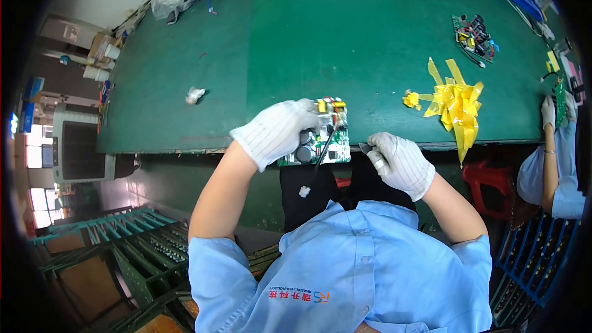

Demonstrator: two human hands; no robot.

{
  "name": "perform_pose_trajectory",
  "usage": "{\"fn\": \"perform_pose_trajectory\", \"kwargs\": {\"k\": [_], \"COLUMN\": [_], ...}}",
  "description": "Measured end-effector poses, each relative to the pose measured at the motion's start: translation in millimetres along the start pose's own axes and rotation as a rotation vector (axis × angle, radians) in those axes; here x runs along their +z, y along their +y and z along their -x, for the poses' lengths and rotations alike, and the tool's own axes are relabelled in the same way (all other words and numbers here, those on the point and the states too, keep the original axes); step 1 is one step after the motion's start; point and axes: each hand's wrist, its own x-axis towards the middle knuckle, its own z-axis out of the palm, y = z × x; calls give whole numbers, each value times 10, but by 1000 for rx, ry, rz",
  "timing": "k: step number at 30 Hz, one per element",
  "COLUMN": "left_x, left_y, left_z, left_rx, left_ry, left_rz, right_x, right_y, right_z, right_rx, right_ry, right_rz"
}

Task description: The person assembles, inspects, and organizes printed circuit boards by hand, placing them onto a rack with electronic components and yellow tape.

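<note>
My left hand [276,128], in a white striped glove, grips a green circuit board [337,140] by its left side at the near edge of the table. Grey round capacitors, yellow parts and a black cable [325,145] show on the board; the gloved fingers hide part of it. To the right of the board, my right hand [402,163], also gloved, is closed, its fingers pinched on a small dark flat piece [365,147]. What kind of thing that piece is, I cannot tell. The right hand stays apart from the board.
Crumpled yellow tape [459,108] lies on the green table [308,43], right of the board. Beyond it sits another populated board [473,38]. A white crumpled scrap [195,95] lies left. At far right, another person's gloved hand [548,113] is at a green board [560,102], near a red stool [487,179].
</note>
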Motion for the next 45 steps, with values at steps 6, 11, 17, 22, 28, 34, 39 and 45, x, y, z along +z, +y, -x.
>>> {"fn": "perform_pose_trajectory", "kwargs": {"k": [6,11,17,22,28,34,39,45], "left_x": [566,414,1430,1688,736,708,859,875], "left_y": [-227,169,249,350,325,-334,-432,-406], "left_z": [66,369,1088,970,844,-97,-240,-285], "left_rx": [-12,-27,-299,-811,-234,-235,-440,-467], "left_ry": [36,567,852,531,904,795,582,608], "left_rz": [-10,58,46,400,138,232,331,355], "right_x": [268,422,546,590,631,600,671,823], "right_y": [-107,-111,-226,-262,-387,-551,-621,-611], "right_z": [-86,-46,-159,-172,-104,-255,-270,-356], "right_rx": [-1,-11,18,-26,-43,-102,-73,19], "right_ry": [-132,-112,-110,-79,-3,-18,-208,-269], "right_rz": [59,-42,-153,-158,-116,285,436,581]}}
